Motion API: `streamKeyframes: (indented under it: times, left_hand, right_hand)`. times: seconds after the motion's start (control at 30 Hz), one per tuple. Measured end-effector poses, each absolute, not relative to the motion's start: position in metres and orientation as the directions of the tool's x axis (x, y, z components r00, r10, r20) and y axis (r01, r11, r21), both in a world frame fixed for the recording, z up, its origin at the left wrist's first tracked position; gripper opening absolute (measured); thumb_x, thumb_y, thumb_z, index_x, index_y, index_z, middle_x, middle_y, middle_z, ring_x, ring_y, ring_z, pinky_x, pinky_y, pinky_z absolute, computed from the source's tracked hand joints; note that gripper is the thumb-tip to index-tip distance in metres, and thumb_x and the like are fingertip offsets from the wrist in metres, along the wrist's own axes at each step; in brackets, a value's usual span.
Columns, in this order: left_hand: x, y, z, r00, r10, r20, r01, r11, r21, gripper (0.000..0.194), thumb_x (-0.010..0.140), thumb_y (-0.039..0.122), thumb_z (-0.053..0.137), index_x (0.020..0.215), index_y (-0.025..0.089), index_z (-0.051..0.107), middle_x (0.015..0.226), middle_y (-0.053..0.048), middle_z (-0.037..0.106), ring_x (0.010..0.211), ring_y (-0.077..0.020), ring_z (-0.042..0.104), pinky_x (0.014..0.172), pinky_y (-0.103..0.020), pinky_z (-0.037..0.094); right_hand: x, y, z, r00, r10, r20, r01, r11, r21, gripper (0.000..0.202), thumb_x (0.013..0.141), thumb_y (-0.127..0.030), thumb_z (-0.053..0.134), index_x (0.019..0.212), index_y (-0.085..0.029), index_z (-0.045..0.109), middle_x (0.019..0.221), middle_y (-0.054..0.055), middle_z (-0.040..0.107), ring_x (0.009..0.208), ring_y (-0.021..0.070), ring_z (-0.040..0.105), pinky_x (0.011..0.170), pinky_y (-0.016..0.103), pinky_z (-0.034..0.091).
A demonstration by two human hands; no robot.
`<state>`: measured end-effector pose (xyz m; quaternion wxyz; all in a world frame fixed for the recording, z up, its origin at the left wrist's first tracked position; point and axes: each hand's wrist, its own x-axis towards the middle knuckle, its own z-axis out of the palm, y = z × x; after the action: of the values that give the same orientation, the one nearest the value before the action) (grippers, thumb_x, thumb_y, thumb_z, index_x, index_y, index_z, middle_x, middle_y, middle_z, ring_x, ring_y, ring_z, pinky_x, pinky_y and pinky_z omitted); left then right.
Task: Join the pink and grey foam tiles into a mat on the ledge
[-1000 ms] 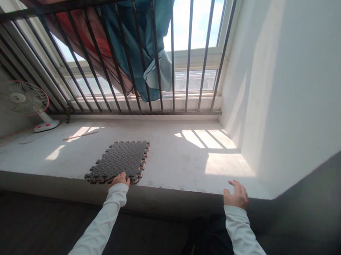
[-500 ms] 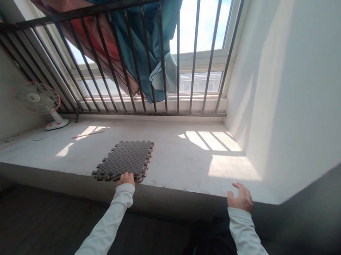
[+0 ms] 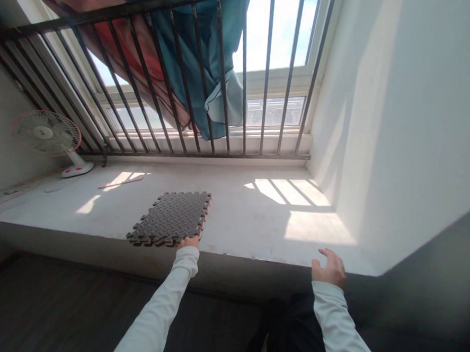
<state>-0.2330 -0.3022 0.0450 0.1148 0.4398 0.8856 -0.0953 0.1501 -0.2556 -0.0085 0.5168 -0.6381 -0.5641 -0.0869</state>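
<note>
A stack of dark grey foam mats (image 3: 174, 217) with jigsaw edges lies on the white ledge (image 3: 238, 223), its near side at the ledge's front edge. My left hand (image 3: 188, 243) is at the near right corner of the stack, fingers closed on the mats' edge, with the fingertips partly hidden. Farther right, my right hand (image 3: 330, 268) hovers by the front edge of the ledge, thumb and fingers apart, holding nothing.
A white fan with a pink rim (image 3: 47, 133) stands at the ledge's left end. Near it lies a thin stick (image 3: 122, 183). Dark metal railing (image 3: 201, 80) runs along the back, before curtains (image 3: 211, 39) and a window. A white wall (image 3: 406, 117) bounds the right.
My left hand has moved right along the near edge of the mats to their corner. The right hand stays nearly where it was, and the view has shifted slightly.
</note>
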Motion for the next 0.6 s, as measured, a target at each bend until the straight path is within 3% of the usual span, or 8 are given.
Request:
streamKeyframes:
  times: [0.3, 0.47, 0.6]
  left_hand:
    - [-0.228, -0.296, 0.046, -0.6, 0.755, -0.264, 0.792, 0.607, -0.065, 0.044, 0.084, 0.017, 0.021, 0.105, 0.021, 0.06, 0.104, -0.016, 0.061, 0.095, -0.0263, 0.056, 0.071, -0.038, 0.044]
    - [-0.233, -0.301, 0.058, -0.591, 0.734, -0.334, 0.788, 0.615, -0.042, 0.034, 0.081, 0.027, 0.034, 0.106, 0.025, 0.058, 0.107, -0.014, 0.06, 0.097, -0.0278, 0.055, 0.073, -0.039, 0.044]
    - [-0.245, -0.291, 0.072, -0.495, 0.85, -0.18, 0.868, 0.494, -0.05, 0.031, 0.08, 0.029, 0.038, 0.102, 0.024, 0.059, 0.11, -0.011, 0.058, 0.099, -0.0259, 0.054, 0.077, -0.038, 0.044]
  right_hand:
    - [0.146, -0.257, -0.005, 0.346, 0.661, 0.666, 0.789, 0.179, -0.588, 0.027, 0.062, -0.022, 0.041, 0.084, -0.017, 0.055, 0.096, 0.009, 0.056, 0.093, 0.0246, 0.05, 0.083, 0.041, 0.039]
    - [0.147, -0.261, -0.001, 0.328, 0.665, 0.671, 0.812, 0.165, -0.56, 0.028, 0.063, -0.021, 0.04, 0.086, -0.014, 0.056, 0.097, 0.012, 0.056, 0.092, 0.0247, 0.051, 0.083, 0.039, 0.04]
    - [0.146, -0.261, 0.002, 0.34, 0.653, 0.677, 0.817, 0.152, -0.557, 0.028, 0.063, -0.021, 0.04, 0.084, -0.014, 0.057, 0.095, 0.011, 0.058, 0.091, 0.0243, 0.052, 0.082, 0.039, 0.041]
